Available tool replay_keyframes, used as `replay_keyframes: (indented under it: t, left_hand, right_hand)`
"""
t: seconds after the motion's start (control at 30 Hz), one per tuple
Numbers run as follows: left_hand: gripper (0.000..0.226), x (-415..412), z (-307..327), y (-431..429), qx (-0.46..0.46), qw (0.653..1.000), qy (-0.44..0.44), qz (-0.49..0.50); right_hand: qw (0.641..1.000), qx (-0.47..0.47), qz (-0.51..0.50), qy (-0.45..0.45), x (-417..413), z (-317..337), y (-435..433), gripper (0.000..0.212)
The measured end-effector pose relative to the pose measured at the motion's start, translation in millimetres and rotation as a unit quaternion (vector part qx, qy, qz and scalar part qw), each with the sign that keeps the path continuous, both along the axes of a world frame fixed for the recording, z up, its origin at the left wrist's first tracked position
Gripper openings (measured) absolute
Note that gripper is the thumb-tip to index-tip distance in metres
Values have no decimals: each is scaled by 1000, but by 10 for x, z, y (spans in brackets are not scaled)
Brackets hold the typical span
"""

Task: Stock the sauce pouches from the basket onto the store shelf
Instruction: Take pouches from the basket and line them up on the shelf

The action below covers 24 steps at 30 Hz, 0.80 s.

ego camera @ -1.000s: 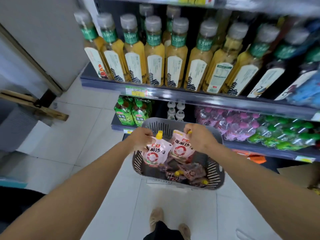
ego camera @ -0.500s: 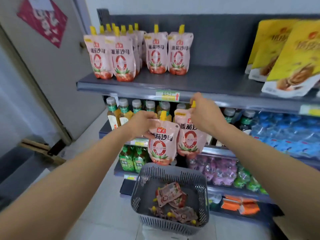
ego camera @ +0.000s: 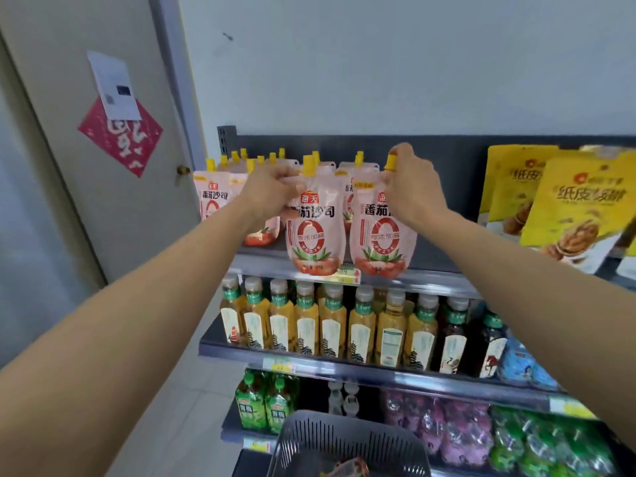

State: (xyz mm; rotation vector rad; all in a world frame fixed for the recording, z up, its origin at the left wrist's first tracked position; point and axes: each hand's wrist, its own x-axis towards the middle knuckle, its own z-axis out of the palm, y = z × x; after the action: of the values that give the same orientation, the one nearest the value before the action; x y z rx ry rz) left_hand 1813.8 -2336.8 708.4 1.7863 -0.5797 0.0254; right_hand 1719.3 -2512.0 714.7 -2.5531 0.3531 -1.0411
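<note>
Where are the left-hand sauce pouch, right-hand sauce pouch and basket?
left-hand sauce pouch [ego camera: 314, 234]: head view, middle of its front label.
right-hand sauce pouch [ego camera: 382, 237]: head view, middle of its front label.
basket [ego camera: 344, 438]: head view, slotted wall.

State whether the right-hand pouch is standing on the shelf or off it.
Off it, upright: the right hand grips the pouch near its yellow cap, and its bottom hangs before the shelf edge.

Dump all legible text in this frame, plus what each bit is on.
"海天", "番茄沙司", a big "0": pink yellow-capped sauce pouch in the left hand.
"番茄", rest covered: second pink pouch in the right hand.
"番茄沙司": shelved pink pouch.
"纸皮", rest blurred: yellow snack bag.
Too blurred: amber bottle labels, shelf price tags, white paper on the door.
</note>
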Motion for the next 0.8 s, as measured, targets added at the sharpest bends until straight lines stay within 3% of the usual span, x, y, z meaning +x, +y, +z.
replay_keyframes:
  t: [0.1,0.3,0.5,0.7,0.8]
  left_hand:
    - [8,297,103,-92,0,1000,-23,11]
    - [21,881,41,-363,28,998,-42,29]
    - [8,1346,-170,-587,88,995,-37,36]
    - [16,1627,-280,-681,63,997,-10,42]
    - [36,1693,-316,-698,54,997,12,46]
  right_hand:
    - [1000,-1,-5,3,294,47,-47,36]
    - [1000,6,-15,14,902,13,-185,39]
    - [998,7,-24,50,1390,-139,-351,38]
    - [997,52,-6,52,1752,-314,-492,29]
    - [997,71,-5,39,1766,-342,-576,31]
